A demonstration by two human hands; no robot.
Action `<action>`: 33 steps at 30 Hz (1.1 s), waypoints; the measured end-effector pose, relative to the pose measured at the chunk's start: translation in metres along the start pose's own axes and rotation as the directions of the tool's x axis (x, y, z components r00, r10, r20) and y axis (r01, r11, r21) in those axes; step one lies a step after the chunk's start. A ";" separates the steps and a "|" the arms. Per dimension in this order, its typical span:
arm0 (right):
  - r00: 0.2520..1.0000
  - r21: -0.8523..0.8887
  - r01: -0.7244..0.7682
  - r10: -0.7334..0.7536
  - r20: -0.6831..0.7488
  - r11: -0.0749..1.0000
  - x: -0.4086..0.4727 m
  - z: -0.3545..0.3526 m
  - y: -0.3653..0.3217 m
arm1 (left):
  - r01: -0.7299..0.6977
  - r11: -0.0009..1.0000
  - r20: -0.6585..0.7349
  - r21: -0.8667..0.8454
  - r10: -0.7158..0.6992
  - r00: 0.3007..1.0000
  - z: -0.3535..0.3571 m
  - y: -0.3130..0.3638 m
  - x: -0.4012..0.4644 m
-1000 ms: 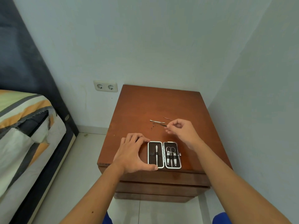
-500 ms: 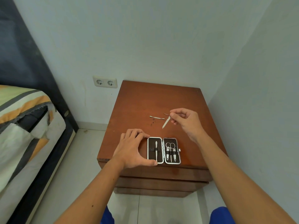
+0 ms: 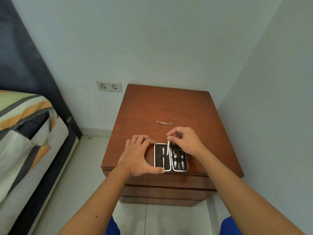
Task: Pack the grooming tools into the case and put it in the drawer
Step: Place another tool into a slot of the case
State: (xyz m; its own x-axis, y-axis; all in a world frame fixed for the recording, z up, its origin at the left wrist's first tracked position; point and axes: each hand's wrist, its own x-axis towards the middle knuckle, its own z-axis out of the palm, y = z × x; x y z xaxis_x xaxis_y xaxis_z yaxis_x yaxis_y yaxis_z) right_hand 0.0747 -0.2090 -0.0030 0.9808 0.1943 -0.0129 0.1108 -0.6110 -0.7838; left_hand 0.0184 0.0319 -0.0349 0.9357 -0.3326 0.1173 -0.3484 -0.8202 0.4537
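Note:
An open grooming case (image 3: 158,164) with a white rim and dark lining lies near the front edge of the brown nightstand (image 3: 169,106). Its left half holds one slim metal tool; its right half holds scissors and clippers (image 3: 178,159). My left hand (image 3: 138,156) grips the case's left side, thumb on the front rim. My right hand (image 3: 185,141) pinches a flat nail file (image 3: 168,147), which points down over the case's middle hinge. Two loose tools lie further back: a cuticle pusher (image 3: 164,122) and a thin pick (image 3: 177,120).
The nightstand's drawer fronts (image 3: 167,189) are shut below the top. A wall stands close on the right, a bed (image 3: 25,133) to the left, and a double wall socket (image 3: 109,86) behind. Pale floor tiles lie in front.
My right hand lifted the nail file from the nightstand top and carried it toward me, down to the open case. My left hand stayed on the case.

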 end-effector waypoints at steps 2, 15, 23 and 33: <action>1.000 -0.050 0.017 -0.016 0.015 0.999 -0.002 0.002 0.000 | -0.001 1.000 0.007 0.004 0.001 1.000 0.000 0.000 0.000; 0.967 -0.349 0.241 -0.192 0.169 0.906 -0.036 0.008 0.011 | -0.005 1.000 0.005 0.007 0.004 1.000 0.000 0.000 -0.001; 0.951 -0.348 0.282 -0.212 0.226 0.894 -0.048 0.004 0.007 | 0.001 1.000 -0.005 0.009 -0.001 1.000 0.000 0.002 -0.002; 0.950 -0.328 0.299 -0.245 0.195 0.896 -0.062 0.008 0.011 | -0.003 1.000 0.004 0.016 0.003 1.000 0.000 0.001 -0.002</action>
State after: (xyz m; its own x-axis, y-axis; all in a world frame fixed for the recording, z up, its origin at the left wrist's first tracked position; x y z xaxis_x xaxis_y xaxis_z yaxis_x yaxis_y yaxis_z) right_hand 0.0141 -0.2217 -0.0155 0.8732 0.4838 0.0589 0.4446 -0.7412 -0.5029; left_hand 0.0162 0.0314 -0.0344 0.9345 -0.3370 0.1146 -0.3520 -0.8267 0.4390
